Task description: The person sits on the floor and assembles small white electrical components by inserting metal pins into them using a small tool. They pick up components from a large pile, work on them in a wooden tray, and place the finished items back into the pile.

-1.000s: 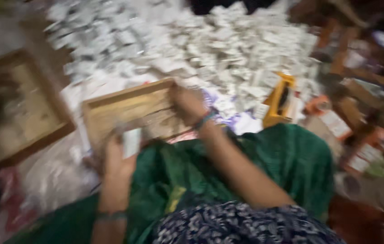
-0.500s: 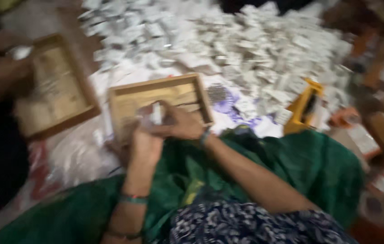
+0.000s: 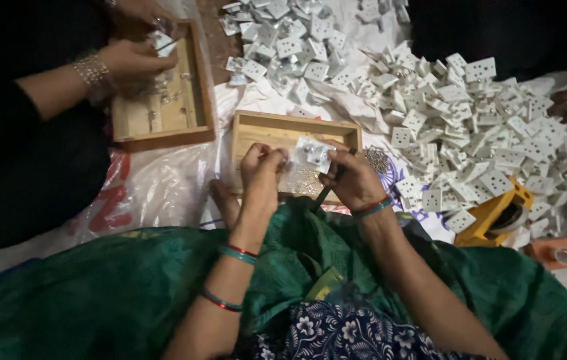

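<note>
Both my hands hold a small white socket plate [image 3: 311, 155] over a shallow wooden tray [image 3: 277, 129] in front of my lap. My left hand [image 3: 261, 172] pinches the plate's left edge. My right hand [image 3: 355, 181] grips its right side and also holds a thin dark tool [image 3: 324, 195] that points down toward me. Small metal parts lie in the tray under the plate.
A big heap of white socket plates [image 3: 470, 127] spreads at the back and right. A second person at the left works with both hands [image 3: 135, 59] over another wooden tray [image 3: 163, 113]. A yellow tape dispenser [image 3: 497, 215] lies at the right. Green cloth [image 3: 130, 287] covers my lap.
My hands have come together over the wooden tray, with the white plate now held between both. The view has swung and steadied, bringing the person at the left into sight.
</note>
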